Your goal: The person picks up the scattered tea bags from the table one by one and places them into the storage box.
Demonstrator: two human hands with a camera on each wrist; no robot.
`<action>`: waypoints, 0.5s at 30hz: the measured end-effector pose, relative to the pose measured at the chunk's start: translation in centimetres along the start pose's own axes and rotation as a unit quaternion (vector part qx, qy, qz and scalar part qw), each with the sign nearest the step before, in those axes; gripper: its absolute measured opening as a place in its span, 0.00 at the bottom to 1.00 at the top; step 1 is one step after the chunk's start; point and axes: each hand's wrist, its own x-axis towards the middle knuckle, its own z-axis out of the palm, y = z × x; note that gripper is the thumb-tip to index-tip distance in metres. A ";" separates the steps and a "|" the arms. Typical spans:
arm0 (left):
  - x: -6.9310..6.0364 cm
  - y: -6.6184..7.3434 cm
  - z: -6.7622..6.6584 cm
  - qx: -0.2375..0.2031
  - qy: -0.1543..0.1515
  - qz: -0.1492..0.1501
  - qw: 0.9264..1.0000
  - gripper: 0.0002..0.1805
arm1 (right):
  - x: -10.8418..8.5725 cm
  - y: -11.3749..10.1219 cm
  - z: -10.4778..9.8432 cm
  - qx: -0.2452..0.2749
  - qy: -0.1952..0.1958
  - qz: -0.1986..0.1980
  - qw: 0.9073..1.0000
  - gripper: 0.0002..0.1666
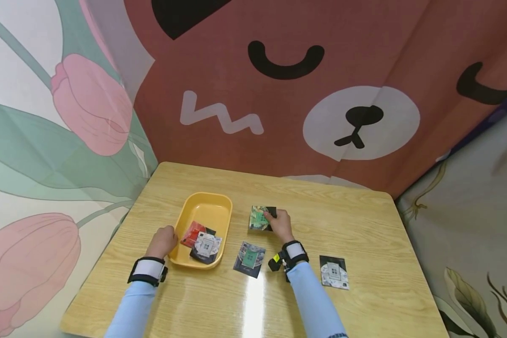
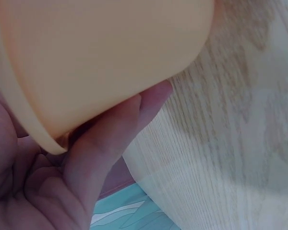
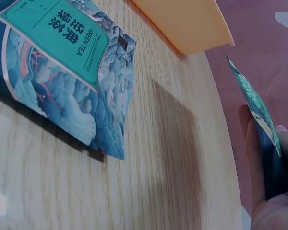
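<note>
Packet [image 1: 257, 219] in R fingers [image 3: 253, 151] — partly hidden, illegible (head cam).

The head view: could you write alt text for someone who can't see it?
A person's right hand holds a green-and-black packet over a wooden table, while the left hand grips a yellow tray with packets inside. A teal-labelled packet and a pale-labelled packet lie on the table before a bear-face backdrop.

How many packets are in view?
5: red packet, grey packet in the tray; green packet in right hand; blue packet, another grey packet on the table. More may be hidden.
</note>
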 end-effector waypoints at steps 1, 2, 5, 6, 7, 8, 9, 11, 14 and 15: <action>0.0 0.0 0.0 0.000 0.000 0.000 1.000 0.11 | 0.0 0.0 0.0 0.001 0.002 0.000 1.000 0.23; -0.1 0.0 0.0 0.000 0.000 0.000 1.000 0.11 | -0.1 0.0 0.0 0.001 0.004 0.000 1.000 0.23; -0.1 0.1 0.0 0.002 0.001 0.002 1.000 0.10 | -0.2 0.1 0.2 0.002 0.012 -0.001 1.000 0.24; -0.1 0.1 0.0 0.002 0.001 0.000 1.000 0.10 | -0.2 0.0 0.2 0.002 0.014 -0.002 1.000 0.24; -0.1 0.1 0.0 0.002 0.001 -0.001 1.000 0.10 | -0.3 0.0 0.3 0.003 0.017 -0.003 1.000 0.24; -0.1 0.1 0.0 0.001 -0.001 -0.003 1.000 0.10 | -0.4 -0.1 0.3 0.006 0.020 -0.004 1.000 0.25; -0.1 0.1 0.0 0.002 -0.001 -0.002 1.000 0.10 | -0.5 -0.2 0.4 0.009 0.022 -0.004 1.000 0.25; -0.1 0.1 0.0 0.001 -0.004 -0.003 1.000 0.11 | -0.6 -0.4 0.5 0.016 0.027 -0.006 1.000 0.26; 0.0 0.0 0.1 -0.001 -0.004 -0.005 1.000 0.11 | -0.9 -0.7 0.7 0.028 0.028 -0.005 0.999 0.25; 0.0 0.0 0.1 -0.002 -0.004 -0.005 1.000 0.11 | -0.9 -0.7 0.7 0.029 0.028 -0.005 0.999 0.26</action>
